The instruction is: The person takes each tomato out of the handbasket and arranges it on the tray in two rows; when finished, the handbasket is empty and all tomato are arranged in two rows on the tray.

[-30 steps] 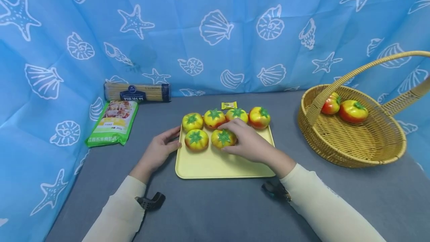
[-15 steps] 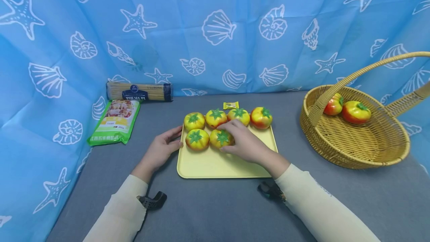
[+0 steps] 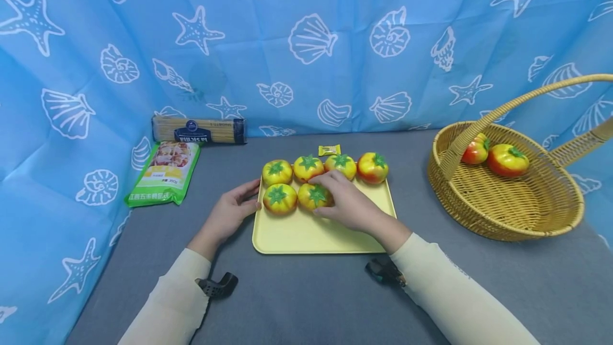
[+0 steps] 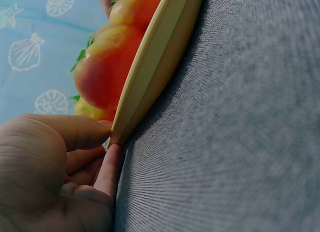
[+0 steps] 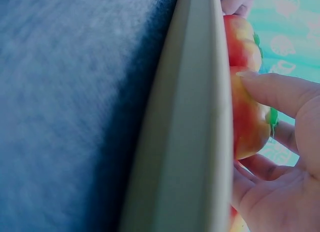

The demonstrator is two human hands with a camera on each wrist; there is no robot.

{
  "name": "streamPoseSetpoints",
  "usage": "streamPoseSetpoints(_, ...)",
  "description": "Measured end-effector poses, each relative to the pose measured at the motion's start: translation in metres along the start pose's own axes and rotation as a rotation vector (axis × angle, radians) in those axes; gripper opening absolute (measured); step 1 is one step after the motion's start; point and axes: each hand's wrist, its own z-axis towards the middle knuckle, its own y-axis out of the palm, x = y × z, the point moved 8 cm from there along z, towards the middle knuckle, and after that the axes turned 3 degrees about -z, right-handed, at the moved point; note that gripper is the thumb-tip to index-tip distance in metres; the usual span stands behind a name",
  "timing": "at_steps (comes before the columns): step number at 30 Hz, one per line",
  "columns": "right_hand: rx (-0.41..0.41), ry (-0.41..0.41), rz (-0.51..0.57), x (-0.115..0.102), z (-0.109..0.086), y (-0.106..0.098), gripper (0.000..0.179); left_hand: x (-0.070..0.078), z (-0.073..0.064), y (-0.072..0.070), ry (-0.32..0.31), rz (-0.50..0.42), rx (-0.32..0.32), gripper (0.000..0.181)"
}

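On the pale yellow tray sit several red-and-yellow toy tomatoes with green leaf tops. My right hand holds the front-row tomato, thumb on its near side and fingers around the far right, as the right wrist view also shows. Close against its left side is another front-row tomato. A back row, including a tomato at its right end, runs along the tray's far edge. My left hand pinches the tray's left rim between thumb and fingers, plain in the left wrist view.
At the right stands a wicker basket with a tall handle, holding two tomatoes. A small yellow packet lies behind the tray. Back left are a spaghetti pack and a green food bag. A blue shell-print curtain hangs behind.
My right hand has slid the held tomato slightly left across the tray, closing the gap to its front-row neighbour. The left hand keeps its place at the rim; the head view has shifted a little.
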Motion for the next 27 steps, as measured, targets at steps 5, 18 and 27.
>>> streamPoseSetpoints(5, 0.007, -0.003, 0.003, 0.000, 0.000, -0.002, 0.069, 0.000, 0.001, 0.000, 0.001, -0.003, -0.004, 0.068)
streamPoseSetpoints(18, 0.056, -0.034, 0.141, -0.002, -0.012, -0.022, 0.067, 0.001, 0.000, 0.000, -0.008, 0.012, 0.001, 0.067)
streamPoseSetpoints(27, 0.125, -0.112, 0.245, -0.015, -0.030, -0.057, 0.064, 0.003, -0.003, 0.000, -0.025, 0.007, 0.007, 0.067)
